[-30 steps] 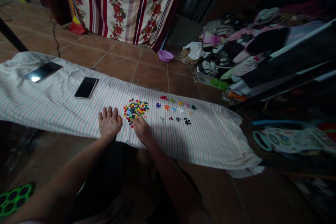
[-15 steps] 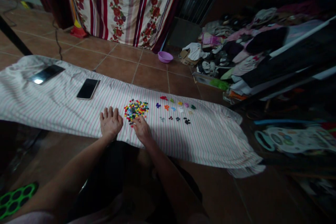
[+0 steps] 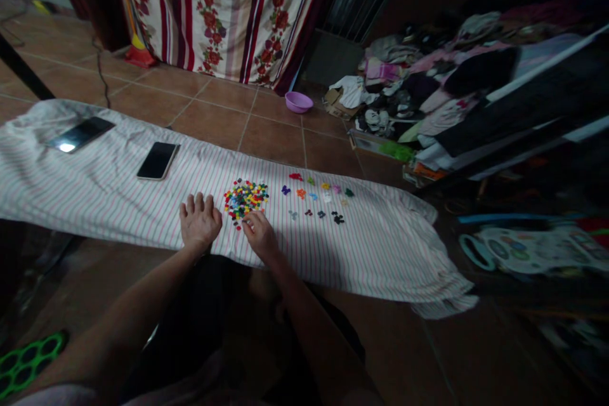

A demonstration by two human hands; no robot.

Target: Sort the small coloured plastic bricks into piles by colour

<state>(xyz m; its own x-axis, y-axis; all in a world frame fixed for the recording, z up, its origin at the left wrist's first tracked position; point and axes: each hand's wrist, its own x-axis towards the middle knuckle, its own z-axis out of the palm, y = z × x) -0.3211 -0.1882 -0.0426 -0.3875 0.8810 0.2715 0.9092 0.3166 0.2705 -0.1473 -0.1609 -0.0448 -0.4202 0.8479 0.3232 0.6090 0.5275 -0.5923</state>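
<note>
A heap of small many-coloured pieces [image 3: 246,196] lies on a pink-striped white cloth [image 3: 95,196] spread over the tiled floor. My left hand [image 3: 198,222] rests flat on the cloth just left of the heap, fingers stretched out. My right hand [image 3: 259,233] sits at the heap's near edge with its fingers curled in a pinch at the pieces; what they hold is too small to make out. To the right of the heap, little sorted groups of pieces [image 3: 316,202] lie in rows by colour.
Two phones [image 3: 157,160] [image 3: 80,134] lie on the cloth to the left. A purple bowl [image 3: 299,101] stands on the floor beyond, before a floral curtain [image 3: 228,6]. Piled clothes [image 3: 428,89] fill the right side. A green holed tray [image 3: 26,361] lies at lower left.
My right hand has drawn slightly back toward me at the heap's edge. My left hand has stayed put.
</note>
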